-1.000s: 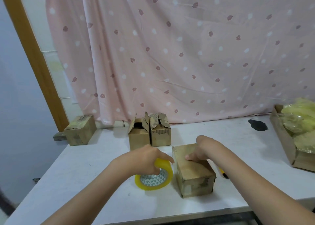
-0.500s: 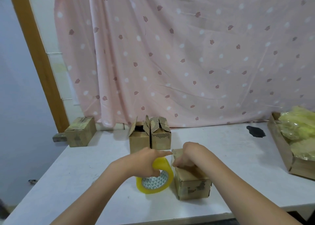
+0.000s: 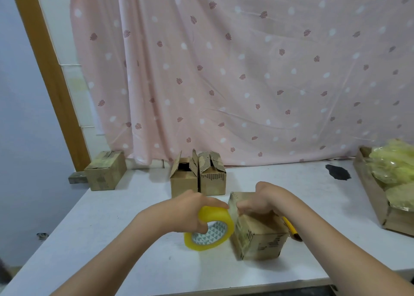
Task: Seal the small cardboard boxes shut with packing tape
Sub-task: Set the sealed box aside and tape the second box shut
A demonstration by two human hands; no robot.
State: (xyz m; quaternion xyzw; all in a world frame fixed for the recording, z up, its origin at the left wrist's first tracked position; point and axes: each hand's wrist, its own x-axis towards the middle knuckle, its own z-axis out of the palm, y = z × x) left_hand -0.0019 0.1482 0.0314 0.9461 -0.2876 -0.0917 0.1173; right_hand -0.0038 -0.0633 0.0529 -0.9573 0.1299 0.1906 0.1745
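Dark print marks the near side of the closed cardboard box (image 3: 257,235) on the white surface (image 3: 112,239), too blurred to read (the tape core shows only a triangle pattern). The left hand (image 3: 186,212) curls its fingers over the yellow packing tape roll (image 3: 210,228), which stands tilted just left of the box. The right hand (image 3: 262,200), knuckles up, presses curled fingers on the box's top left edge; whether they pinch a tape end cannot be told.

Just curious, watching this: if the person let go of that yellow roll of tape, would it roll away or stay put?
The tape roll is round and stands tilted on its edge on the table, so it would probably tip flat or roll a little. The left hand grips it from above. The box beside it would likely block rolling rightward.
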